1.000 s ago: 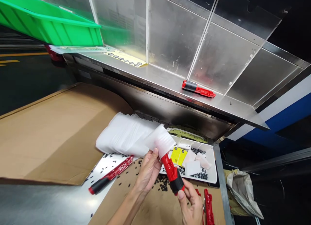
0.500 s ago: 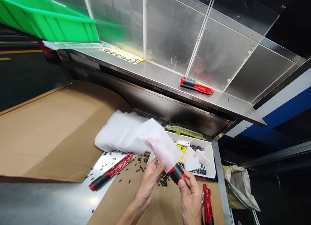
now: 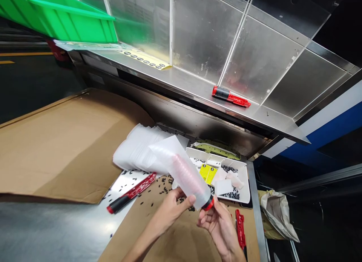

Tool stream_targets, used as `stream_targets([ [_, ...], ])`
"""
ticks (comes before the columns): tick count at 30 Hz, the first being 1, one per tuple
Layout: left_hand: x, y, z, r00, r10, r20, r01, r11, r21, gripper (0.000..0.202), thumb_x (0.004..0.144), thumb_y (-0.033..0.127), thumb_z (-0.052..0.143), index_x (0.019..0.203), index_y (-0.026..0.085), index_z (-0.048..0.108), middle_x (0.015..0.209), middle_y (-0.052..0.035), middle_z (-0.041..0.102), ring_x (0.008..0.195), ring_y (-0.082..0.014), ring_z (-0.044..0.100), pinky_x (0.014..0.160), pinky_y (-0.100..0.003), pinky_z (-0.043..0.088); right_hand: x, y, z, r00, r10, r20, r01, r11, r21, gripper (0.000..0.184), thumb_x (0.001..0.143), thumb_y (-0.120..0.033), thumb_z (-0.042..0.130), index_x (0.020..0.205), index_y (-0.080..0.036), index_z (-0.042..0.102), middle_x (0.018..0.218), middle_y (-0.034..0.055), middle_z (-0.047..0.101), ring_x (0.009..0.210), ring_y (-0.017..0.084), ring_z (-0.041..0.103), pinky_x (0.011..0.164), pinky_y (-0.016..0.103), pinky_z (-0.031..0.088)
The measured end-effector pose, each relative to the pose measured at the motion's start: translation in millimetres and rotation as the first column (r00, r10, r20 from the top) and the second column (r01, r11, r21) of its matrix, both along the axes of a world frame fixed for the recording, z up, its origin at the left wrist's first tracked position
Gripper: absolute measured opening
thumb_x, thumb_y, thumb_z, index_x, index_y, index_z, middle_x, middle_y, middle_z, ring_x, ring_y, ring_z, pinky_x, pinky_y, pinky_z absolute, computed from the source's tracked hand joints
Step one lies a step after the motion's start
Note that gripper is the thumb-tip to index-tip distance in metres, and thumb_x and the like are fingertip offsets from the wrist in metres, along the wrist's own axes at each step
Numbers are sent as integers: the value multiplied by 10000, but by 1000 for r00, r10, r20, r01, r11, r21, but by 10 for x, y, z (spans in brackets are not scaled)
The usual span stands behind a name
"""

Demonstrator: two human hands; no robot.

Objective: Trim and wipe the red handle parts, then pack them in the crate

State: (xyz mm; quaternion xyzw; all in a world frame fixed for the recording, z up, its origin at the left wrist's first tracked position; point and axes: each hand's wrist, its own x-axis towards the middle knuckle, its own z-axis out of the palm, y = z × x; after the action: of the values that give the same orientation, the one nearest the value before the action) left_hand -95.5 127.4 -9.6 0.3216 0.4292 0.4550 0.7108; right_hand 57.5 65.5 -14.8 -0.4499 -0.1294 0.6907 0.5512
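My left hand (image 3: pixel 171 209) pinches the lower edge of a white foam sleeve (image 3: pixel 183 171) that now covers nearly all of a red and black tool; only its red end ring (image 3: pixel 209 204) shows. My right hand (image 3: pixel 219 224) is closed around that end from below. Behind the sleeve lies a stack of white foam bags (image 3: pixel 138 150).
Another red and black tool (image 3: pixel 131 193) lies on the steel bench, one (image 3: pixel 240 231) is by my right hand, one (image 3: pixel 230 96) rests on the upper shelf. A white tray (image 3: pixel 243 179) holds labels and black bits. Cardboard (image 3: pixel 56 141) covers the left; a green bin (image 3: pixel 56 16) sits top left.
The foam sleeve has slid down over the red tool, from covering only its tip to hiding almost all of it. My hands stayed at the tool's lower end.
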Motion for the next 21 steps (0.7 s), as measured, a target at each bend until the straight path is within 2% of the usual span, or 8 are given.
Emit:
stream_targets([
  [2, -22, 10, 27, 992, 95, 86, -94, 995, -24, 490, 470, 481, 906, 848, 215, 746, 864, -58, 755, 888, -294, 663, 719, -295, 518, -30, 0, 3, 999, 7, 54, -8, 1000, 15, 546, 610, -630, 809, 753, -144, 605, 590, 54, 696, 498, 115, 602, 593, 244, 528],
  [5, 31, -17, 67, 948, 212, 237, -194, 976, -98, 615, 529, 491, 887, 1043, 224, 679, 953, -40, 746, 947, -263, 655, 697, -275, 532, -107, -12, 0, 952, -3, 306, -39, 990, 132, 556, 708, -705, 680, 760, -155, 614, 628, 50, 696, 551, 140, 625, 596, 247, 516],
  [7, 101, -76, 89, 916, 237, 324, -186, 966, -180, 544, 613, 394, 874, 1062, 179, 654, 949, -64, 746, 891, -245, 673, 655, -274, 546, -148, -38, 14, 833, -41, 551, -109, 965, 237, 527, 805, -691, 579, 770, -168, 632, 658, 42, 693, 594, 156, 631, 608, 253, 499],
  [10, 171, -195, 114, 866, 246, 436, -92, 934, -344, 246, 848, 255, 691, 1035, 101, 648, 931, -113, 746, 835, -227, 700, 634, -301, 575, -138, -96, 83, 555, -150, 818, -236, 915, 327, 453, 956, -559, 415, 889, -199, 682, 733, 29, 708, 655, 159, 638, 637, 247, 474],
  [12, 164, -268, 121, 817, 275, 508, -27, 897, -442, 198, 946, 210, 539, 1052, 75, 639, 933, -119, 744, 857, -208, 710, 709, -333, 597, -90, -114, 152, 402, -246, 882, -267, 890, 370, 388, 986, -473, 397, 964, -215, 685, 766, 21, 715, 674, 156, 650, 647, 241, 479],
  [16, 79, -395, 117, 727, 354, 588, 51, 826, -561, 217, 976, 199, 477, 1009, 55, 637, 878, -117, 744, 795, -178, 720, 738, -337, 605, -59, -57, 281, 198, -393, 898, -415, 796, 440, 247, 894, -403, 609, 1056, -223, 654, 876, 31, 705, 754, 174, 655, 651, 248, 506],
  [19, 18, -537, 122, 678, 404, 614, 61, 801, -595, 246, 976, 211, 474, 927, 50, 653, 826, -123, 734, 680, -157, 701, 675, -295, 596, -175, -10, 303, 154, -423, 893, -570, 701, 430, 108, 918, -310, 578, 945, -233, 649, 867, 35, 666, 783, 180, 622, 652, 263, 487],
  [21, -41, -678, 119, 651, 461, 603, 15, 786, -618, 247, 972, 197, 480, 878, 54, 658, 814, -120, 728, 671, -149, 694, 702, -288, 591, -284, -24, 259, 182, -462, 868, -632, 621, 464, 135, 936, -229, 531, 850, -235, 635, 808, 26, 634, 772, 176, 601, 682, 275, 473],
])
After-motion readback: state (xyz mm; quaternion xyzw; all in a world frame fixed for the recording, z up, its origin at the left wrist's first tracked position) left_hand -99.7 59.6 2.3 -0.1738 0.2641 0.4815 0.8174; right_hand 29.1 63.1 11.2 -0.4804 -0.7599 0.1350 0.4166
